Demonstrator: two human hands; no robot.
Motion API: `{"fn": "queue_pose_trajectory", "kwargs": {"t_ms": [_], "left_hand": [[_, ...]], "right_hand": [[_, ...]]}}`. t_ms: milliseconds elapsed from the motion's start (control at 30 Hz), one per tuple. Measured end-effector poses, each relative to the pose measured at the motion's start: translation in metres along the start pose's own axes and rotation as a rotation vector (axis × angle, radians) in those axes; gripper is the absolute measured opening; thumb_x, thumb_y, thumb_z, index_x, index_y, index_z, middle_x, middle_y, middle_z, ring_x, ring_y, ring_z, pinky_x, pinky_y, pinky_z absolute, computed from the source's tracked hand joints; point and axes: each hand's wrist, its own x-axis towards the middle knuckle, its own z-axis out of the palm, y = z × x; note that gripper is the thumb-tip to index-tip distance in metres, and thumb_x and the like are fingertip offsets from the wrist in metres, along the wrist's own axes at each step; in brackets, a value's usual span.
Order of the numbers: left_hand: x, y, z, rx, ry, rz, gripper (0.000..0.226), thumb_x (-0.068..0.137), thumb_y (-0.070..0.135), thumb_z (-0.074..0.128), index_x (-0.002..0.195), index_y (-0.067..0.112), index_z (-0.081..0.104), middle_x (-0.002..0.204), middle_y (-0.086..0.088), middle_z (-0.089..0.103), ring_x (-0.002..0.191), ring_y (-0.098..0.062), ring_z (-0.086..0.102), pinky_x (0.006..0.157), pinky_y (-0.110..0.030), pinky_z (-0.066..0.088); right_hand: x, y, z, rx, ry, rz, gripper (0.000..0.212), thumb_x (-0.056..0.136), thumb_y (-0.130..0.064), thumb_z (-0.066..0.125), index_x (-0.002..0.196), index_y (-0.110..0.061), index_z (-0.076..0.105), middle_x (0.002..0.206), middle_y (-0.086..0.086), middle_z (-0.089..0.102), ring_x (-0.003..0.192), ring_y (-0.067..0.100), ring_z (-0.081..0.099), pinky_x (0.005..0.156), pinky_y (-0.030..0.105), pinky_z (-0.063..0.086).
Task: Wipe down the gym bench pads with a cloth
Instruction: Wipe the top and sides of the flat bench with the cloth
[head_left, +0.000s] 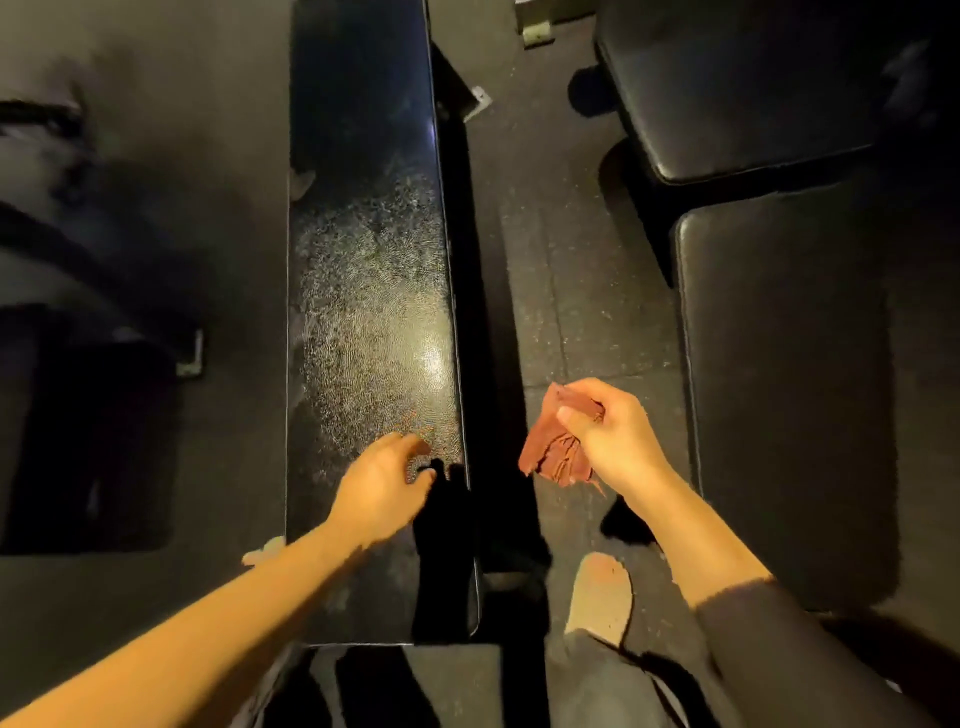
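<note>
A long black bench pad (369, 218) runs away from me down the middle of the view, its surface worn and speckled, with a bright glare spot. My left hand (384, 483) hovers over the pad's near end, fingers loosely curled and holding nothing. My right hand (608, 431) is off the pad's right side, above the floor, and grips a bunched reddish-brown cloth (556, 447) that hangs down from the fist.
Two more black bench pads stand to the right, one near (779, 389) and one farther back (737, 88). Speckled dark rubber floor (566, 249) lies between the benches. My shoe (602, 597) is on the floor below my right arm. Dark equipment sits at the left (88, 441).
</note>
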Motion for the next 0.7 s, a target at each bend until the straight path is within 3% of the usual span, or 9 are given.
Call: {"fn": "queue_pose_trajectory", "kwargs": {"t_ms": [133, 300, 400, 500, 600, 700], "left_hand": [[-0.003, -0.026, 0.048, 0.051, 0.062, -0.082, 0.038, 0.094, 0.038, 0.061, 0.124, 0.014, 0.062, 0.112, -0.005, 0.059, 0.111, -0.031, 0.057, 0.091, -0.042, 0.047], [0.000, -0.053, 0.112, 0.131, 0.305, -0.075, 0.063, 0.100, 0.048, 0.046, 0.147, 0.007, 0.047, 0.150, -0.011, 0.049, 0.139, -0.031, 0.044, 0.115, -0.051, 0.036], [0.001, -0.070, 0.143, 0.230, 0.360, -0.037, 0.064, 0.106, 0.045, 0.033, 0.159, 0.008, 0.030, 0.165, -0.011, 0.029, 0.153, -0.029, 0.024, 0.124, -0.051, 0.021], [0.007, -0.085, 0.157, 0.230, 0.422, 0.030, 0.062, 0.106, 0.038, 0.034, 0.160, 0.010, 0.026, 0.167, -0.010, 0.024, 0.156, -0.027, 0.019, 0.126, -0.051, 0.016], [0.006, -0.089, 0.159, 0.231, 0.443, 0.048, 0.063, 0.105, 0.037, 0.035, 0.160, 0.010, 0.026, 0.167, -0.010, 0.025, 0.156, -0.027, 0.019, 0.125, -0.052, 0.018], [0.006, -0.092, 0.160, 0.247, 0.452, 0.056, 0.062, 0.105, 0.038, 0.033, 0.161, 0.011, 0.025, 0.167, -0.009, 0.024, 0.156, -0.026, 0.018, 0.126, -0.050, 0.017]], "right_hand": [[0.026, 0.029, 0.038, -0.068, -0.107, 0.005, 0.019, 0.098, -0.006, 0.060, 0.112, -0.016, 0.069, 0.103, -0.001, 0.068, 0.097, 0.018, 0.065, 0.080, 0.028, 0.047], [0.064, 0.067, 0.088, -0.114, -0.133, -0.040, 0.015, 0.096, -0.006, 0.062, 0.103, -0.019, 0.062, 0.097, -0.008, 0.063, 0.086, 0.010, 0.060, 0.066, 0.013, 0.039], [0.088, 0.080, 0.110, -0.128, -0.172, -0.094, 0.020, 0.094, -0.002, 0.062, 0.097, -0.021, 0.064, 0.092, -0.013, 0.066, 0.082, -0.002, 0.061, 0.072, 0.020, 0.043], [0.100, 0.091, 0.129, -0.057, -0.144, -0.151, 0.023, 0.091, 0.005, 0.061, 0.097, -0.016, 0.067, 0.090, -0.017, 0.068, 0.086, -0.010, 0.064, 0.082, 0.014, 0.046], [0.077, 0.099, 0.140, 0.018, -0.058, -0.121, 0.020, 0.093, 0.007, 0.060, 0.102, -0.009, 0.067, 0.089, -0.016, 0.068, 0.079, -0.019, 0.061, 0.074, 0.003, 0.045], [0.028, 0.129, 0.148, 0.039, -0.075, -0.056, 0.021, 0.093, 0.011, 0.057, 0.099, -0.006, 0.066, 0.093, -0.007, 0.071, 0.082, -0.017, 0.063, 0.074, 0.003, 0.045]]}}
